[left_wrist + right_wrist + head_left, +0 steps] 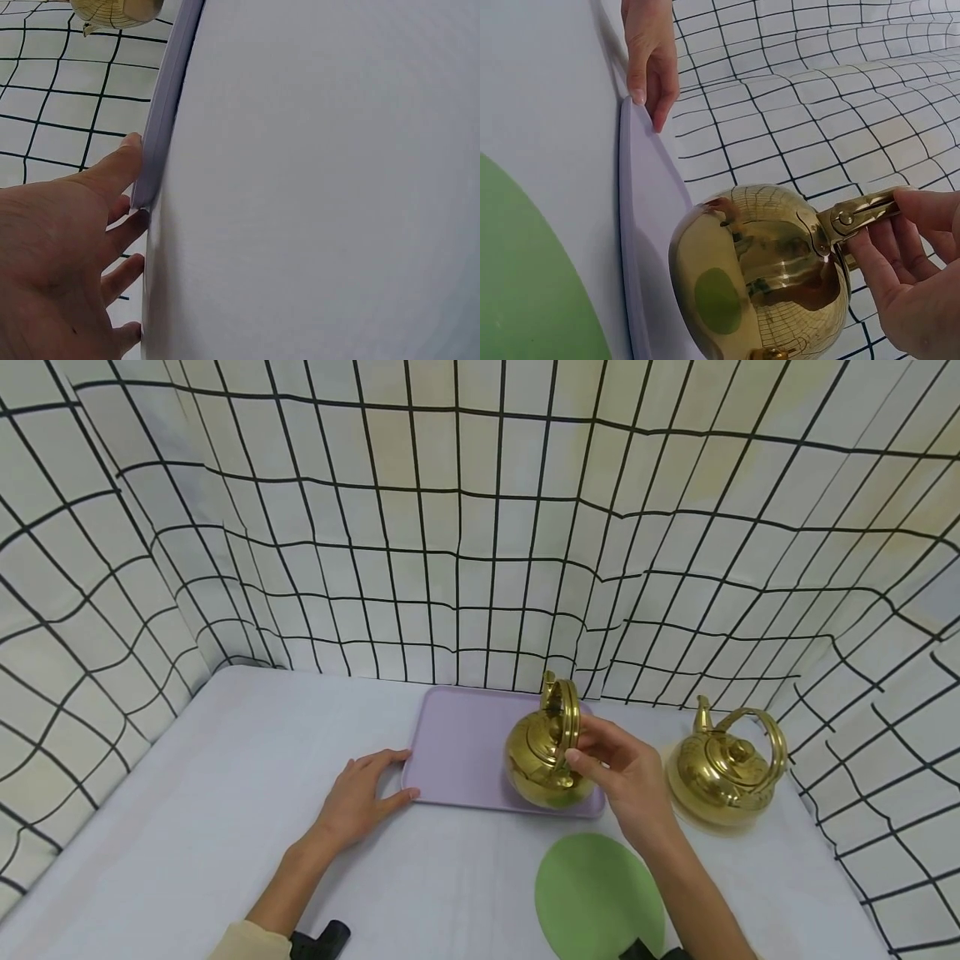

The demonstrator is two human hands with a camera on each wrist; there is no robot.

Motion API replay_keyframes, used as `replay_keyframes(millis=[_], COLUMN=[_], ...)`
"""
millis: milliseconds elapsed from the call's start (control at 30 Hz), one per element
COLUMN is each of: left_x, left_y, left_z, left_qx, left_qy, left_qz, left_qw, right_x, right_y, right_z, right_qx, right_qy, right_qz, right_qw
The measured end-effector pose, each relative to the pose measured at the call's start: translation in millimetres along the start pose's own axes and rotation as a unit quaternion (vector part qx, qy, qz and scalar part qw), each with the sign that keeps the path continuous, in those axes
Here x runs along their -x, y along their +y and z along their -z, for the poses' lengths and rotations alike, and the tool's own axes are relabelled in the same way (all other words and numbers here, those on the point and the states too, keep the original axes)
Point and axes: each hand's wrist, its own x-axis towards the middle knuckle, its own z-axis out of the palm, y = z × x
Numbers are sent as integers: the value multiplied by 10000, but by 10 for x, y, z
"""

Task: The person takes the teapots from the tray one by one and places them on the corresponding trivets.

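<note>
A shiny brass teapot is over the right part of a lilac tray. My right hand grips its arched handle from the right, thumb and fingers pinched round it, as the right wrist view shows with the handle. In that view the pot's round body overlaps the tray. My left hand touches the tray's left edge with thumb and fingertips, fingers spread and fairly straight. The left wrist view shows the fingertips right at the tray's rim.
Another brass teapot stands at the right of the white-covered table. A green round mat lies in front of the tray at the right. White cloth with a black grid rises behind the table and at both sides.
</note>
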Motion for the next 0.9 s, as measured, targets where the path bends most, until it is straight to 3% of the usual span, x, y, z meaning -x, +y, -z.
replay_keyframes(millis=[367, 900], left_x=[-6, -15], left_y=[3, -29], left_z=[2, -22], left_qx=[10, -30], left_qy=[-5, 52], left_qz=[9, -36], left_qw=[10000, 10000], right_x=[95, 232], right_y=[-28, -72], right_z=[68, 160], right_qx=[144, -142], right_qy=[17, 118], right_qz=[-89, 12], right_qw=[9999, 9998])
